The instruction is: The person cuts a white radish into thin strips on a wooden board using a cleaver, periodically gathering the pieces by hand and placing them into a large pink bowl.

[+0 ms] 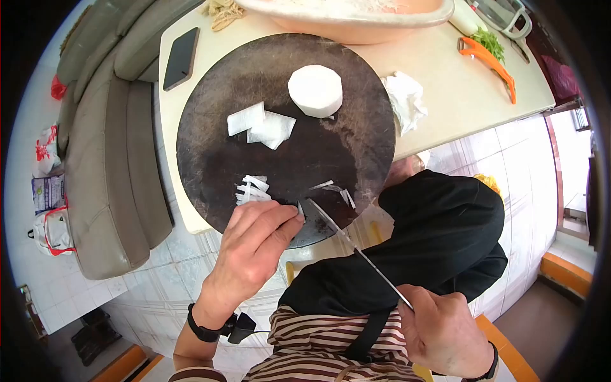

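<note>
My right hand (443, 331) is closed round the handle end of a knife (363, 254), whose blade reaches up and left to the near edge of a round dark cutting board (210, 108). My left hand (254, 248) has its fingers bent together at that edge, by the blade; a small white piece (301, 210) shows at its fingertips. Thin white strips (252, 189) lie just beyond the left fingers, and a few slivers (347, 198) lie to the right. Flat white slices (272, 129) overlap on the board's left part. A thick, white, peeled chunk (316, 91) stands at the upper right.
A phone (181, 58) lies left of the board on the table (445, 95). Behind it stands a large basin (356, 25) with white shreds. Crumpled tissue (405, 102), an orange peeler (489, 62) and green leaves (488, 44) are to the right. A grey sofa (108, 159) stands left.
</note>
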Available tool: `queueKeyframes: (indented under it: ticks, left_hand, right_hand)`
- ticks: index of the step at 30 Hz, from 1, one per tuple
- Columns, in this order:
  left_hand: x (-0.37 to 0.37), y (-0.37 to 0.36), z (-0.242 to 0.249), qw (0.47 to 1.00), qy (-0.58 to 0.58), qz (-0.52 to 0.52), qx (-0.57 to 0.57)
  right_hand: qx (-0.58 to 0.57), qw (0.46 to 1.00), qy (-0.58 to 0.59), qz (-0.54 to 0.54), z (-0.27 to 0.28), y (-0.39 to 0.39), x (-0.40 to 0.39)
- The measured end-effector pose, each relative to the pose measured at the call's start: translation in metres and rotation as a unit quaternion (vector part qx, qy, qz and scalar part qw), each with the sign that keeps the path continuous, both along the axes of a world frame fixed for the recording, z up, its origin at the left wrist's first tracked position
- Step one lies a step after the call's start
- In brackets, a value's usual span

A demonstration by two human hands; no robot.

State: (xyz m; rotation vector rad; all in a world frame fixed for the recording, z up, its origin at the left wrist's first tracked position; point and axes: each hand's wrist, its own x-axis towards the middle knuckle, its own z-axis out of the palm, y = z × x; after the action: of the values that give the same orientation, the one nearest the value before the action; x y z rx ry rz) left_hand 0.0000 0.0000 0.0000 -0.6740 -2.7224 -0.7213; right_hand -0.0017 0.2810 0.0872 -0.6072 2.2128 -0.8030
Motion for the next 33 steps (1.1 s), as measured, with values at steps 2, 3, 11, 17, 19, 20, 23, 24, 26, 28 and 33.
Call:
queueKeyframes:
  ticks: [2,3,11,17,19,20,23,24,26,28,33]
  left_hand:
    - [-0.002,-0.001,0.001,1.0,-0.003,0.001,0.002]
    - [-0.002,-0.004,0.001,1.0,-0.006,0.0,-0.005]
    - [-0.011,0.002,0.002,1.0,0.014,0.015,0.007]
    - [-0.008,0.013,-0.005,0.997,0.045,0.056,-0.016]
    - [-0.006,0.013,-0.006,0.997,0.047,0.056,-0.02]
    - [-0.006,0.013,-0.007,0.997,0.049,0.055,-0.025]
    - [-0.005,0.012,-0.007,0.997,0.054,0.047,-0.028]
    - [-0.005,0.013,-0.006,0.997,0.054,0.047,-0.028]
    - [-0.005,0.014,-0.005,0.997,0.058,0.048,-0.023]
    - [-0.005,0.015,-0.004,0.997,0.053,0.051,-0.022]
    - [-0.006,0.015,-0.004,0.997,0.051,0.052,-0.013]
  right_hand:
    - [-0.056,0.996,0.043,-0.049,0.001,-0.004,0.003]
    - [-0.062,0.996,0.04,-0.05,-0.002,-0.007,0.003]
    - [-0.092,0.992,0.015,-0.085,-0.001,-0.013,0.007]
    - [-0.079,0.992,0.045,-0.09,0.0,-0.013,0.009]
    - [-0.07,0.992,0.055,-0.086,0.001,-0.013,0.009]
    - [-0.063,0.993,0.064,-0.082,0.001,-0.013,0.009]
    - [-0.044,0.994,0.065,-0.073,0.003,-0.013,0.01]
    - [-0.044,0.994,0.065,-0.074,0.004,-0.014,0.01]
    - [-0.038,0.994,0.06,-0.078,0.006,-0.016,0.011]
    - [-0.038,0.995,0.048,-0.073,0.005,-0.016,0.012]
    - [-0.028,0.997,0.034,-0.065,0.006,-0.019,0.012]
